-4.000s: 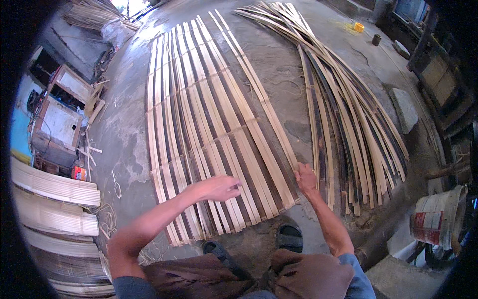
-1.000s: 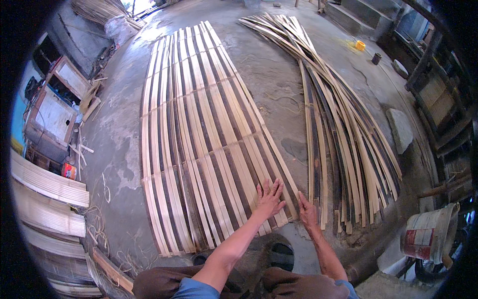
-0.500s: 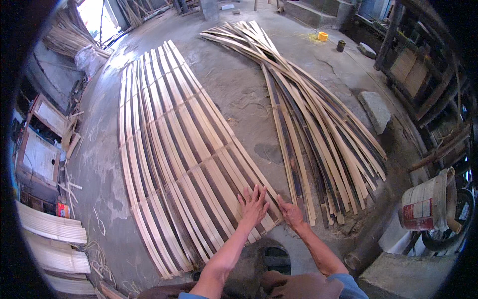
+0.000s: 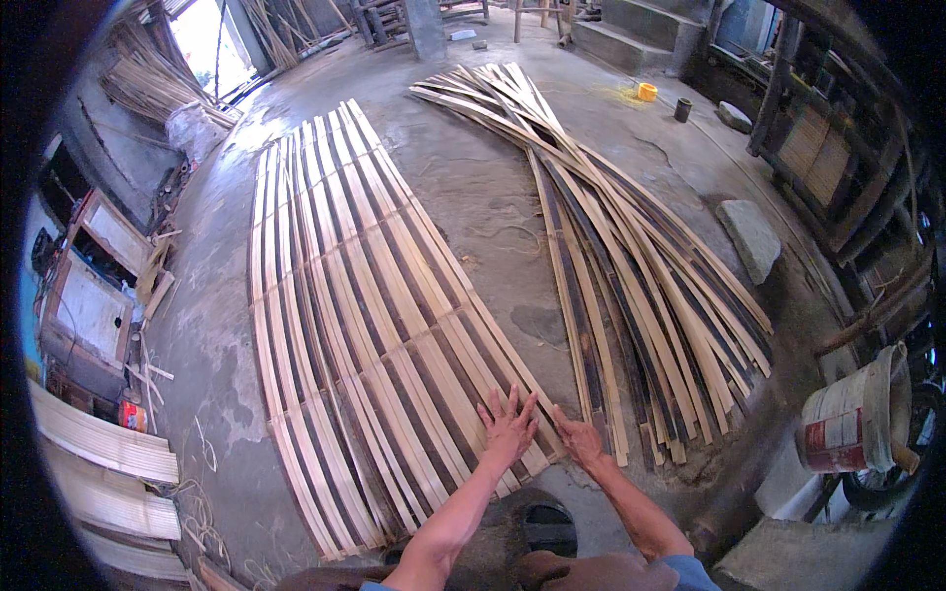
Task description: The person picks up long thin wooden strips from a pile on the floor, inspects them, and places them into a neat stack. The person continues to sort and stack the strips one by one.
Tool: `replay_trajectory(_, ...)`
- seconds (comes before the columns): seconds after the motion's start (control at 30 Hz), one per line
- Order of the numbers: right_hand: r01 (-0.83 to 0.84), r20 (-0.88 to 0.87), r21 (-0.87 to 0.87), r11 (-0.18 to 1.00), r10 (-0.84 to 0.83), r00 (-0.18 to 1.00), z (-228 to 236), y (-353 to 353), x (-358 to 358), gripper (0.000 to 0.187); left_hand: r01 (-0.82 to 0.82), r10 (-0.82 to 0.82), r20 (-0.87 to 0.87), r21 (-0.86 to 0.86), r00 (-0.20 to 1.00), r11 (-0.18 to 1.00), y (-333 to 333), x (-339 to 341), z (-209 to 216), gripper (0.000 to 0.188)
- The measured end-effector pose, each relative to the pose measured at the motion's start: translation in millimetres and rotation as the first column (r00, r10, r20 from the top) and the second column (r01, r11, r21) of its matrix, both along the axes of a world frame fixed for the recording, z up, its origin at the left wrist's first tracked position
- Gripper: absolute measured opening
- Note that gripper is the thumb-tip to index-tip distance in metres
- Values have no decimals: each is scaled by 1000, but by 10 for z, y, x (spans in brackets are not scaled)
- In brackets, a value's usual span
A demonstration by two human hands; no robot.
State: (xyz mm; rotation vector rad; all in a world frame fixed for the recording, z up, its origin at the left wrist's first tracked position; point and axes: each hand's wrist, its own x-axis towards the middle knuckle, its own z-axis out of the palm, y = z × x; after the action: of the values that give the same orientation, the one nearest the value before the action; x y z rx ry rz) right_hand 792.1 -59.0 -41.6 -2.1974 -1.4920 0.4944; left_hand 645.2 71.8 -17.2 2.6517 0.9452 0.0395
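Observation:
Long split-bamboo strips (image 4: pixel 347 261) lie side by side on the floor in front of me, with narrow dark gaps between them. My left hand (image 4: pixel 509 431) rests palm down on the near right end of this row, fingers spread. Just to its right, my right hand (image 4: pixel 581 438) sits against the outer edge of the rightmost strip, fingers pointing forward and held closer together; its underside is hidden. A loose, crossed pile of bamboo strips (image 4: pixel 616 231) lies farther right, fanned out toward me.
Stacked slatted pieces (image 4: pixel 103 438) stand at the lower left. A white bucket with a red patch (image 4: pixel 845 419) is at the right, near a flat stone (image 4: pixel 749 239). A yellow container (image 4: pixel 646 92) and a dark can (image 4: pixel 682 109) stand far off.
The whole view has shifted, so the floor and strips sit slightly lower in it. Both hands stay at the near right end of the row with little visible movement.

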Motion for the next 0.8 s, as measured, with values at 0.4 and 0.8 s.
replay_trajectory(0.4, -5, -109, 100, 995, 16, 994, 157, 1, 11, 47, -36, 36, 7, 38, 999, 999, -36, 4, -71, 66)
replay_trajectory(0.8, -73, -91, -13, 997, 72, 993, 230, 32, 51, 46, -33, 34, -8, 37, 999, 999, -29, 11, -71, 63)
